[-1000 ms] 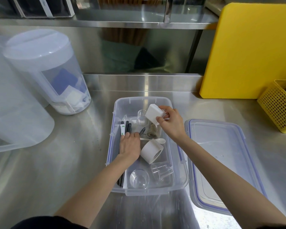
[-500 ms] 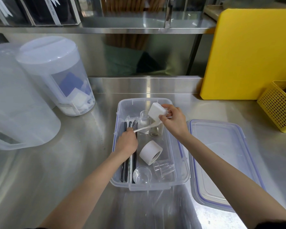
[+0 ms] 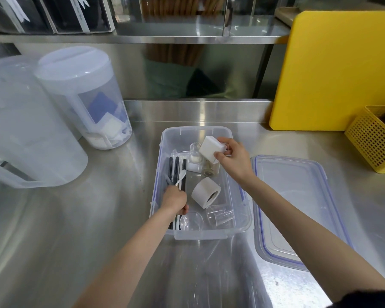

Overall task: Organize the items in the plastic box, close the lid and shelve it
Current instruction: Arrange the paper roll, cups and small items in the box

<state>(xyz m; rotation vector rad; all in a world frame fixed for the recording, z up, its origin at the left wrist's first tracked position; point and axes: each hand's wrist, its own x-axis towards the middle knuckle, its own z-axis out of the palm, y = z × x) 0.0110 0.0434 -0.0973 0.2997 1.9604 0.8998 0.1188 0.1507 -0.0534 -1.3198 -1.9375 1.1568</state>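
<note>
A clear plastic box [image 3: 245, 210] stands open on the steel counter. My right hand [image 3: 233, 158] grips a white block-shaped container [image 3: 210, 148] above the box's far end. My left hand [image 3: 175, 200] holds a white plastic spoon [image 3: 181, 177] near the box's left wall, over black and white sticks [image 3: 173, 166] lying lengthwise. A white tape roll [image 3: 206, 192] lies tilted in the middle. Clear small cups [image 3: 219, 215] sit at the near end, another clear cup [image 3: 195, 153] and a small jar [image 3: 209, 170] at the far end. The lid [image 3: 298, 207] lies to the right.
Two large translucent jugs [image 3: 27, 130] [image 3: 85, 94] stand at the left. A yellow cutting board [image 3: 342, 70] leans against the back at right, with a yellow mesh basket [image 3: 373, 138] beside it. A steel shelf [image 3: 142, 38] runs above the counter.
My left hand has taken up the white spoon and drawn back toward the near left of the box. My right hand keeps the white container, slightly shifted. The camera tilted up.
</note>
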